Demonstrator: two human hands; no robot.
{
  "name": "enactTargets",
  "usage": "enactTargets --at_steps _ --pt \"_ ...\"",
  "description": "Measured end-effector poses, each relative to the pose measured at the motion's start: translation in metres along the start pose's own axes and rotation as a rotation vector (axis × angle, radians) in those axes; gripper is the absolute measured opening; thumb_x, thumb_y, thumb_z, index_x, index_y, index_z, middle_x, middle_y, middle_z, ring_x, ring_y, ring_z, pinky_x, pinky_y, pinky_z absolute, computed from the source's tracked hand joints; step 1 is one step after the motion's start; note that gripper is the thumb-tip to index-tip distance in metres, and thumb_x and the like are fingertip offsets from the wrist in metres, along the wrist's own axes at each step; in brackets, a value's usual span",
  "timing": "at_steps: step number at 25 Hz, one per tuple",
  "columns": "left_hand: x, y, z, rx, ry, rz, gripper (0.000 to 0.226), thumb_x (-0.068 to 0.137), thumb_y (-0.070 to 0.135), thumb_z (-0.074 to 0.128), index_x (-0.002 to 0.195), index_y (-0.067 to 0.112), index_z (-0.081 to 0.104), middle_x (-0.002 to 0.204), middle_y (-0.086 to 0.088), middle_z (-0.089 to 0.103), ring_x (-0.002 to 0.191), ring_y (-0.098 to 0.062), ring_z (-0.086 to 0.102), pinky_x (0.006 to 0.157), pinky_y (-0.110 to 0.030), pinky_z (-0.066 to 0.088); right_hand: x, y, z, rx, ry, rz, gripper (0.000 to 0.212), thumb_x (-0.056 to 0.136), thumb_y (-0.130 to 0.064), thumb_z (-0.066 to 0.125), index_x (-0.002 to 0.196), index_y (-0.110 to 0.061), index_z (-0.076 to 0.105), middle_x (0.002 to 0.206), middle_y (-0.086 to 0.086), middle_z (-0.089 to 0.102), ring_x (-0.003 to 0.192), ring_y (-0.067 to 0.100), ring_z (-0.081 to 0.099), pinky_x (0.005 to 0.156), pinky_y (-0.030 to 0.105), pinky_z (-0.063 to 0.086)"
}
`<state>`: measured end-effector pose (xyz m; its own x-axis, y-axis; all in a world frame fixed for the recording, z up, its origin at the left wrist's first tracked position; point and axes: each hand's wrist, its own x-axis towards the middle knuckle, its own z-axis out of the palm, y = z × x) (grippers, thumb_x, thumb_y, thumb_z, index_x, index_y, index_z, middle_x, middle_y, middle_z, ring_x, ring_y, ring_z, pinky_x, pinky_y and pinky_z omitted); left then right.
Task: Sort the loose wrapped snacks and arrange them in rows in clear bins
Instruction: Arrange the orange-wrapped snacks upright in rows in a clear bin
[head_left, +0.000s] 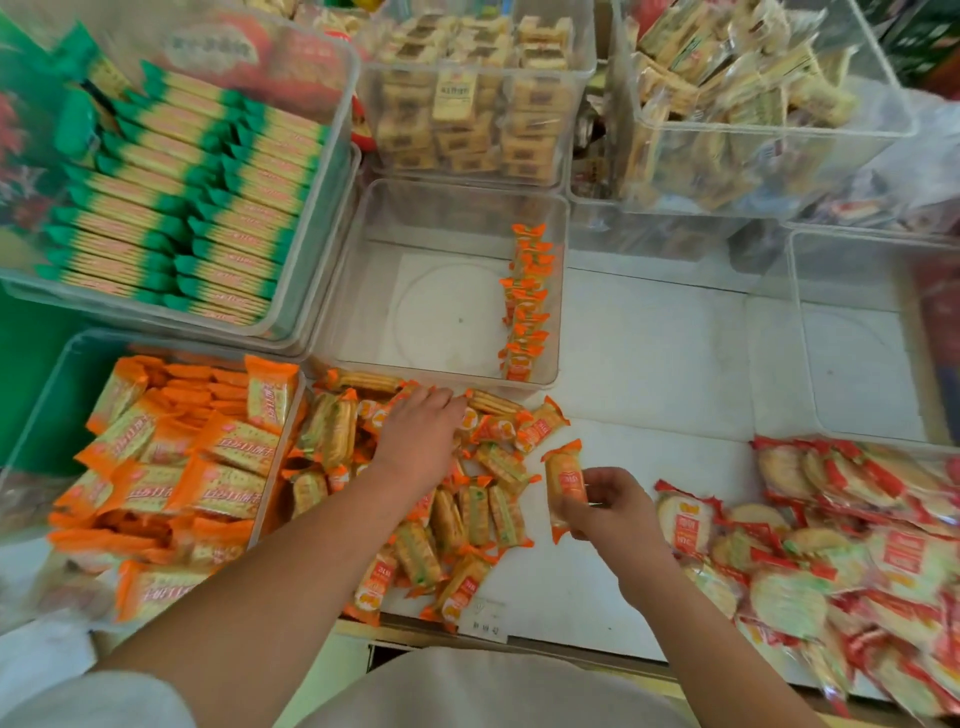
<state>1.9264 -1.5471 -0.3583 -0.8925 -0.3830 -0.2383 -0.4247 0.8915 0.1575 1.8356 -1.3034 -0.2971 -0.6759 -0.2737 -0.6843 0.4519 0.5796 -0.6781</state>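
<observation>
A loose heap of small orange-wrapped cracker packs (467, 519) lies on the white counter in front of me. My left hand (421, 441) reaches palm down onto the far part of the heap, fingers spread over the packs. My right hand (608, 506) pinches one orange pack (563, 480) upright, just right of the heap. Behind the heap stands a clear bin (363, 291) with one row of orange packs (524, 301) standing along its right wall.
A clear bin of larger orange packs (171, 467) sits at the left. A bin of green-edged packs (176, 208) is behind it. Red-wrapped round crackers (831, 561) pile up at the right. Another clear bin (800, 332) stands at the right, with filled bins (467, 104) at the back.
</observation>
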Motion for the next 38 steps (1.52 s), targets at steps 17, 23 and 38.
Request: enactTargets --at_steps 17,23,38 --pt "-0.031 -0.011 -0.058 -0.85 0.221 -0.368 0.028 0.081 0.053 0.078 0.098 0.041 0.059 0.084 0.017 0.062 0.068 -0.006 0.057 0.066 -0.039 0.055 0.116 -0.147 0.053 -0.982 -0.13 -0.705 0.032 0.089 -0.039 0.068 0.12 -0.032 0.07 0.112 -0.004 0.072 0.105 0.024 0.067 0.087 0.04 0.057" --pt "-0.056 -0.011 -0.042 -0.884 0.17 -0.44 0.03 0.082 0.054 0.078 0.099 0.037 0.06 0.086 0.014 0.064 0.08 -0.007 0.062 0.071 -0.036 0.056 0.137 -0.155 0.063 -1.486 -0.079 -0.793 0.027 0.092 -0.047 0.061 0.115 -0.036 0.071 0.111 -0.004 0.069 0.116 0.023 0.054 0.109 0.034 0.034" --pt "-0.085 0.03 -0.043 -0.917 0.168 -0.422 0.031 0.082 0.06 0.072 0.091 0.035 0.057 0.078 0.011 0.063 0.074 -0.011 0.062 0.064 -0.037 0.052 0.029 -0.119 0.062 -0.628 -0.429 -0.47 0.032 0.086 -0.055 0.074 0.099 -0.026 0.073 0.087 -0.009 0.07 0.081 0.004 0.063 0.077 0.035 0.056"
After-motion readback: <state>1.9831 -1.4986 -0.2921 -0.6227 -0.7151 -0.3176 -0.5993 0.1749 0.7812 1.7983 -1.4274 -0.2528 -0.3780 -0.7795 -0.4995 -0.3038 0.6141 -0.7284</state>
